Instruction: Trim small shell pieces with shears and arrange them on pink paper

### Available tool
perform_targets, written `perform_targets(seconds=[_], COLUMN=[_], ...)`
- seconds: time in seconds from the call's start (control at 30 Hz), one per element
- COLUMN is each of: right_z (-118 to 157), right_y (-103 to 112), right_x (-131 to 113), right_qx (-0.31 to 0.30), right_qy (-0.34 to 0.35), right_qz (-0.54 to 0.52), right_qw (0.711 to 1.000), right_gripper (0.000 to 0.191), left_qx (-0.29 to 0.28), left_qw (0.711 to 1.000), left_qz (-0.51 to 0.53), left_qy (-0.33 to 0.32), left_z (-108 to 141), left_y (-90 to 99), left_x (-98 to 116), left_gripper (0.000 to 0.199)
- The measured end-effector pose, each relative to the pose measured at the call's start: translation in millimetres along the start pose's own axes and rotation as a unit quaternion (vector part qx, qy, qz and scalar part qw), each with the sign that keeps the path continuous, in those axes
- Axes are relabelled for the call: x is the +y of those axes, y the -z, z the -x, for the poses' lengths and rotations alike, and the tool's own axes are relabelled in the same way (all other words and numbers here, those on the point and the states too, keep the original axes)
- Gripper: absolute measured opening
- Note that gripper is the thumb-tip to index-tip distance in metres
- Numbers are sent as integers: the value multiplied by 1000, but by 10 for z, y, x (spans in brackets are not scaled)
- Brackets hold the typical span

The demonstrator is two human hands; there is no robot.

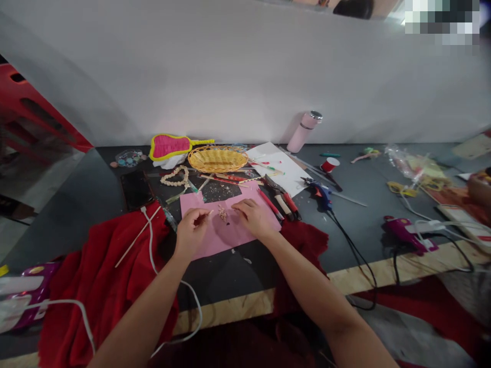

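Note:
My left hand (191, 231) is closed in a pinch over the left part of a pink sheet (215, 247). A tiny pale piece (210, 211) shows at its fingertips, too small to name. Across from it, my right hand (251, 217) hovers low over the sheet with thumb and fingers drawn together; whatever may be between them is hidden. Between both hands lies a small heap of pale beige bits (222, 213). A tiny dark speck (227, 223) sits just below the heap.
Behind the sheet are a wicker basket (218, 159), a beaded heart (174, 176) and a pink-yellow paddle shape (171, 147). Pliers (282, 197), a blue glue gun (320, 194) and a pink flask (303, 133) stand rightward. Red cloth (111, 255) and a white cable (151, 240) lie left.

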State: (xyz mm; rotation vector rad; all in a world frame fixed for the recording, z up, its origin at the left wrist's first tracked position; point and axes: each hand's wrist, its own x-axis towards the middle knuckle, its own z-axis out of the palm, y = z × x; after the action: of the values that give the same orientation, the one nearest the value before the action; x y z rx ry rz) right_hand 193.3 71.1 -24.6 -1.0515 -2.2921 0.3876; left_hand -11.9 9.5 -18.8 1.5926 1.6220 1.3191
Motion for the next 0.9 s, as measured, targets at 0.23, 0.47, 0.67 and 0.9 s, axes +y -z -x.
perform_targets(seconds=[0.23,0.47,0.67,0.9], right_z=[-67,-64,-57,50], right_y=[-132,-176,-71,14], right_x=[-136,-100,-176,-408], right_qx=[-83,-62,12,36], right_qy=[20,5,-19,-31], right_qz=[73,67,-69,-243], right_qw=[994,996,997,969], right_gripper=[25,18,11,6], left_qx=[-25,-35,-44,-141], left_qw=[999,995,967,881], left_qz=[11,67,196,358], left_qy=[20,65,159,277], left_z=[34,43,45,144], left_y=[-37,-52,-63,-103], left_x=[59,91,117,328], left_gripper=[20,22,26,26])
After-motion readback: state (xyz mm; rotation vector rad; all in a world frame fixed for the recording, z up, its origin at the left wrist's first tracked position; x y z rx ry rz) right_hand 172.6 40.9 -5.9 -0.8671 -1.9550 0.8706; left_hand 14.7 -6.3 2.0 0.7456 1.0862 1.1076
